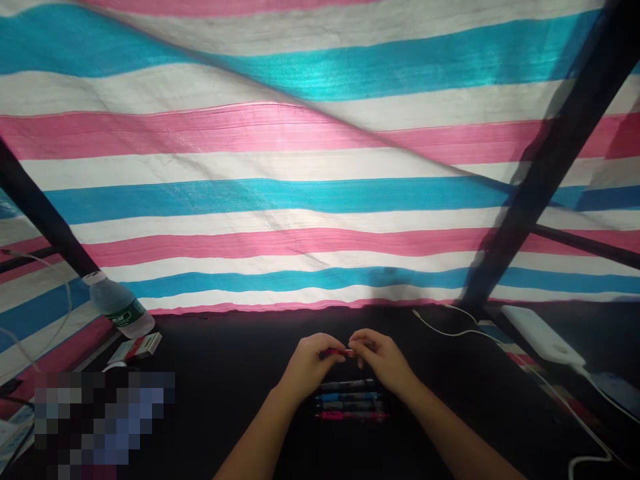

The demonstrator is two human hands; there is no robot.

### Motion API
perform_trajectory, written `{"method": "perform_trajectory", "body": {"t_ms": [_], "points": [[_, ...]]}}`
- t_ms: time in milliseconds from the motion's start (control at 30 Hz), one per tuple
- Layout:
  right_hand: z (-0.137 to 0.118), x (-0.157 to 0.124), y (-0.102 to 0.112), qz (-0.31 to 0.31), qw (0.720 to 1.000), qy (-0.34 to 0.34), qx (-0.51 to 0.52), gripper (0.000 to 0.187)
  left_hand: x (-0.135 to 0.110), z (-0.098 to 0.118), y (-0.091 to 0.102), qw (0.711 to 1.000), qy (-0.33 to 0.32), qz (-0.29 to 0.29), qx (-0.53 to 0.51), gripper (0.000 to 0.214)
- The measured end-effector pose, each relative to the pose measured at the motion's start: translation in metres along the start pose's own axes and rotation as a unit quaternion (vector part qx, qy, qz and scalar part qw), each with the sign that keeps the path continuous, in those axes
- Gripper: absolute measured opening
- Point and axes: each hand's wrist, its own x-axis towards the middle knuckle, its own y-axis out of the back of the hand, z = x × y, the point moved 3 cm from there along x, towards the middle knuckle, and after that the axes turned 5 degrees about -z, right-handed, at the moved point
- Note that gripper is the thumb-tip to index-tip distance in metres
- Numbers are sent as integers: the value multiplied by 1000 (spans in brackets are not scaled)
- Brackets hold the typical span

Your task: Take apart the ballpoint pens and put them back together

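Observation:
My left hand (309,365) and my right hand (377,359) meet above the dark table (225,380), pinching a slim pen with a pink part (333,353) between them. The fingers hide much of the pen. Just below my hands, a row of several pens lies side by side. A dark pen (347,385) is nearest my hands, then a blue pen (347,397) and another dark one (349,405), with a pink pen (350,415) closest to me.
A plastic water bottle (120,305) lies tilted at the left table edge, next to a small red-and-white box (135,348). A white power bank (540,335) with a white cable (465,327) sits at the right. A striped tarp and dark bars stand behind.

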Motion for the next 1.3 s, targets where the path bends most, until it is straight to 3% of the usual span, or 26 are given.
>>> {"method": "perform_trajectory", "body": {"t_ms": [133,300,467,667,733,833,900,1033,1100,1200,1300], "points": [[0,0,-1,-2,1000,-1,20,34,-1,5,-1,999,-29,12,29,12],[-15,-4,5,24,993,60,-95,25,0,-7,7,996,11,83,10,9],[-11,-2,6,-9,995,-4,-99,36,1,-9,7,999,9,50,16,15],[-10,-2,9,53,990,64,-118,28,0,-10,8,996,53,76,5,12],[-9,-2,8,43,989,48,-132,24,-1,-10,8,996,47,71,13,14],[-5,-3,5,6,991,-3,-136,44,-2,-8,6,998,23,46,33,18],[-6,-3,4,10,990,12,-142,47,-2,-7,5,998,20,41,38,17],[-11,-4,3,45,981,96,-163,27,-1,-11,6,996,59,70,2,18],[-10,-4,3,32,981,87,-171,25,-1,-12,6,995,67,67,-15,20],[-6,-5,2,8,984,46,-169,45,-1,-13,3,997,60,47,-21,18],[-10,-7,4,28,980,81,-181,31,0,-17,2,994,75,58,-54,18]]}}
